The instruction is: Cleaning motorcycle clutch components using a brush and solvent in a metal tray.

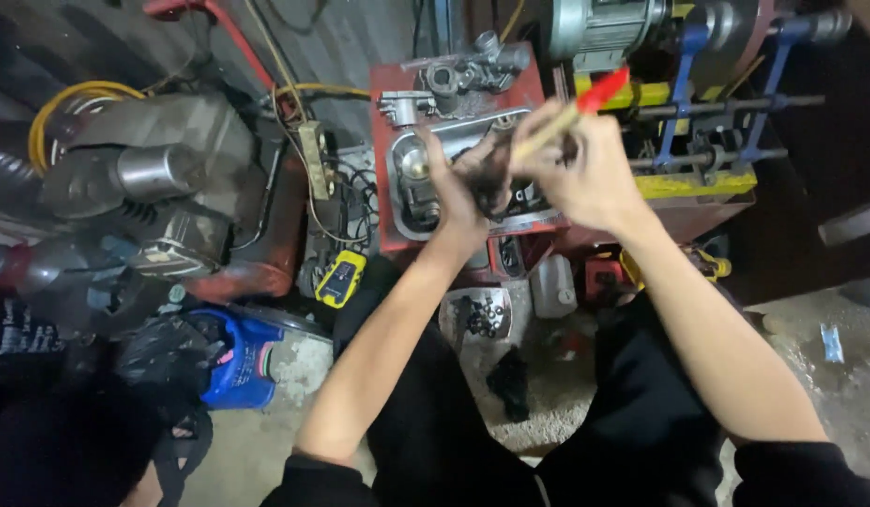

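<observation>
Over tray (pixel 397 178), brush (pixel 571 113) apparently handle-up-right, right hand (pixel 590 174)

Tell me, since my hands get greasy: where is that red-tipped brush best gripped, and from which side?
Grip the brush on its pale wooden shaft near the middle, as the right hand does, coming from the right and below. The handle slants up to the right with its red end free, while the working end points down-left at the dark part in the left hand.
</observation>
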